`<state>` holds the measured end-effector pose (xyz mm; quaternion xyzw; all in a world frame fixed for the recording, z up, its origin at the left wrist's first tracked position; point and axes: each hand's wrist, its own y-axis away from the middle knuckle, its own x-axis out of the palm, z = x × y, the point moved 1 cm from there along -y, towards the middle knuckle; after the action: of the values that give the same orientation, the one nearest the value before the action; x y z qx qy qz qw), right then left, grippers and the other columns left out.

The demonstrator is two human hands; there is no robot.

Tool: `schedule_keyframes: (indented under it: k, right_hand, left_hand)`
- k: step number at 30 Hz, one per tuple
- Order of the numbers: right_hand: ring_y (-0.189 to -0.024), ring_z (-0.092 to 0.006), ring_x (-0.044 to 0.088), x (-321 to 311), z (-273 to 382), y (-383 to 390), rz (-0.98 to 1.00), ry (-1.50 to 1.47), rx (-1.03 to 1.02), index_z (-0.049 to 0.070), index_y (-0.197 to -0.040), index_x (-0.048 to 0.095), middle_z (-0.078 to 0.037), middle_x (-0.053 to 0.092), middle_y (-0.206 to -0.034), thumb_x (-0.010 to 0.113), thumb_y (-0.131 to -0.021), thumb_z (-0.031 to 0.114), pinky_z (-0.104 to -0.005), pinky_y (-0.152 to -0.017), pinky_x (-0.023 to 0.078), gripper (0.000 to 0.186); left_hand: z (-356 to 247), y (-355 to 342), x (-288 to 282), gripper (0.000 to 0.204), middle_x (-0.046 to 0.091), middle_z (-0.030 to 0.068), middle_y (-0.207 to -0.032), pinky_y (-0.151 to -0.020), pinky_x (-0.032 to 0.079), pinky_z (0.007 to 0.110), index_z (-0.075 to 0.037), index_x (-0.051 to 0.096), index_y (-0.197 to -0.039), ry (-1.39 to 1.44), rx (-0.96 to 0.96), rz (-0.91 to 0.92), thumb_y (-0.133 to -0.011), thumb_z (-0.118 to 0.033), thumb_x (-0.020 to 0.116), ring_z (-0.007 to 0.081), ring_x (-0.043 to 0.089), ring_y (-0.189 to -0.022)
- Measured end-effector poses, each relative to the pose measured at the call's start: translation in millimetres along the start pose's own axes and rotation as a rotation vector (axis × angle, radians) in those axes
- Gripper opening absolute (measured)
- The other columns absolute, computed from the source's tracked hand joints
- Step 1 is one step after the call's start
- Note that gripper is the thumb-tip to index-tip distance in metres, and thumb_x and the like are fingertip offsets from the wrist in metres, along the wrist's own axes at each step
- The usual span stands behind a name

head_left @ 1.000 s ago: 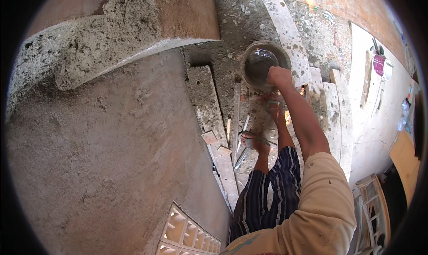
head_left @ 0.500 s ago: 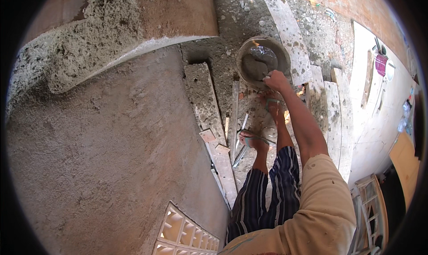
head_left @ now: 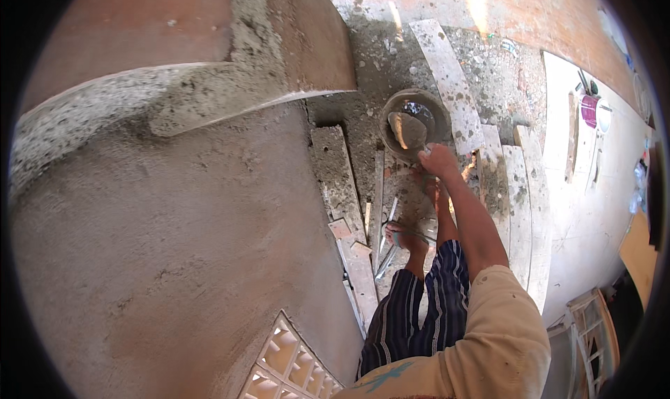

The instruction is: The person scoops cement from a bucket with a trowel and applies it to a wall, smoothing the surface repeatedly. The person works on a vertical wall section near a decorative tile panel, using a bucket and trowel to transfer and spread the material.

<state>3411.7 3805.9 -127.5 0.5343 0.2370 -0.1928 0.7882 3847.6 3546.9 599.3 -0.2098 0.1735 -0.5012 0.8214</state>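
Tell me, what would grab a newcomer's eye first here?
Probably the huge, rough grey-brown surface filling much of the left. Next, above centre, comes the round bucket, with the person's right hand at its near rim. Dark striped trousers stand out at lower centre.

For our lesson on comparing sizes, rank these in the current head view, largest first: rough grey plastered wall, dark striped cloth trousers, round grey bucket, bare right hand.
1. Rough grey plastered wall
2. Dark striped cloth trousers
3. Round grey bucket
4. Bare right hand
Apparent size only.
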Motion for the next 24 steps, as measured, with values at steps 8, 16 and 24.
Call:
schedule_keyframes:
  k: [8,16,24]
  right_hand:
    - [-0.109,-0.0441,0.07,-109.9,30.1,169.2,-0.122,0.007,-0.185,0.002,-0.117,0.072,-0.026,0.074,-0.114,0.073,-0.089,0.036,-0.0532,-0.096,0.056,0.044]
    - [-0.109,-0.0436,0.072,-264.9,129.3,339.0,-0.368,0.273,-0.298,-0.003,-0.112,0.074,-0.028,0.075,-0.112,0.074,-0.088,0.041,-0.0522,-0.097,0.057,0.05]
    - [-0.102,-0.0409,0.075,-434.0,295.0,516.1,-0.61,0.71,-0.669,0.002,-0.111,0.074,-0.026,0.076,-0.105,0.069,-0.093,0.04,-0.0507,-0.091,0.059,0.042]
  left_hand:
    - [8.7,20.7,12.5,0.116,0.003,0.0278,-0.175,-0.127,0.004,0.071,-0.012,0.015,-0.171,0.1,-0.201,0.075,-0.09,-0.09,0.043,0.051,0.001,-0.161]
    - [38.3,54.2,-11.5,0.092,0.021,0.0178,-0.175,-0.128,0.004,0.066,-0.017,0.033,-0.167,0.453,-0.27,0.121,-0.095,-0.066,0.061,0.0493,0.006,-0.161]
    - [96.9,-3.1,-40.4,0.062,0.045,0.0161,-0.158,-0.116,0.038,0.052,-0.016,0.055,-0.148,1.043,-0.588,-0.324,-0.092,-0.031,0.077,0.0335,0.039,-0.146]
